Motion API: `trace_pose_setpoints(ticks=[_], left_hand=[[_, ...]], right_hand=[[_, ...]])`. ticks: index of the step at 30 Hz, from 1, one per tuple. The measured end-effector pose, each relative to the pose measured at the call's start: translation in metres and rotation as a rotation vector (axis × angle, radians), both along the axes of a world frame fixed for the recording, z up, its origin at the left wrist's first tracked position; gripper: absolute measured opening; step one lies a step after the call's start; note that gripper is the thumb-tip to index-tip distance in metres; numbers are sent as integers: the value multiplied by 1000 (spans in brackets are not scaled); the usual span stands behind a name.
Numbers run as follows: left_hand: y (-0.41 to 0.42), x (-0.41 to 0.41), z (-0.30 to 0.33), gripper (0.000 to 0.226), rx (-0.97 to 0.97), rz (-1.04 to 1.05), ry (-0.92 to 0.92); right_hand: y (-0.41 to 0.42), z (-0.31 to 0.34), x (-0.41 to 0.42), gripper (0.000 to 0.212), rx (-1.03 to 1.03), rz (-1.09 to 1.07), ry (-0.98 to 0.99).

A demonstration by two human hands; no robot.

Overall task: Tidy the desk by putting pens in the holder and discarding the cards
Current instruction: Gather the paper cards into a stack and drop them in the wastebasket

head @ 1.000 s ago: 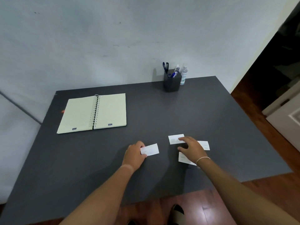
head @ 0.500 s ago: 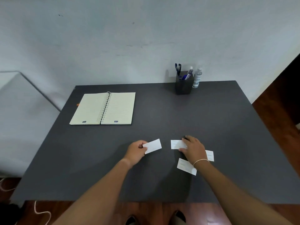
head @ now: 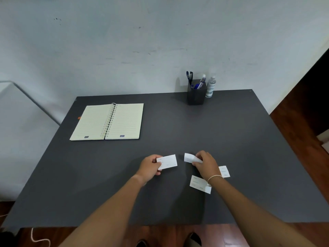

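Nearest, on the dark grey matte desk top (head: 92,184): two small white paper cards lying flat and loose, one white card by the right wrist (head: 198,183), partly under the forearm, and another white card behind the wrist (head: 224,171), mostly hidden by the hand. Both untouched and still to be gathered.

Just beyond: left hand (head: 150,168) pinching a white printed card (head: 168,161) by its left end, thumb on top, fingers curled beneath, card apparently clear of the surface. Right hand (head: 204,164) pinching a second white card, bent at the grip (head: 190,158), fingertips closed on its right end, free end pointing toward the left hand's card. A narrow gap between the two cards, not yet touching.

Probably the collecting step. Best done by sliding one held card onto the other and squaring the edges into a single stack in one hand, freeing the other for the two on the desk. Thin paper lying flat: easier lifted by dragging to the desk edge or flexing a corner than by pinching straight down.

Farther back, left: open spiral-bound lined notebook (head: 108,122). Far edge by the wall: dark square pen holder (head: 195,96) with blue pens (head: 199,84) already standing in it, small clear bottle (head: 210,88) just beside. No bin in view.
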State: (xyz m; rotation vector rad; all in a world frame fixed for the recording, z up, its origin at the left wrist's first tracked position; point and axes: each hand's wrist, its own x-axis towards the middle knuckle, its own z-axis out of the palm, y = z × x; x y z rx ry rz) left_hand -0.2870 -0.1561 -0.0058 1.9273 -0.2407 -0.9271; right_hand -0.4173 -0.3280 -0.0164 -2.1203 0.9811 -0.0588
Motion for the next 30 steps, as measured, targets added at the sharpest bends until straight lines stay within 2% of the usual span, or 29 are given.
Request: trace_pose_setpoints(ticks=[2, 6, 14, 23, 30], left_hand=[[0, 1, 1, 25, -8, -13, 7], [-1, 1, 6, 24, -38, -55, 38], [0, 10, 14, 24, -55, -43, 23], [-1, 8, 26, 24, -127, -66, 171], [0, 8, 32, 26, -92, -107, 234]], right_hand=[[1, 5, 1, 17, 160, -71, -43], [2, 15, 5, 26, 288, -79, -40], [3, 37, 9, 11, 513, 19, -75], [17, 45, 24, 20, 500, 16, -100], [22, 50, 27, 19, 505, 66, -134]])
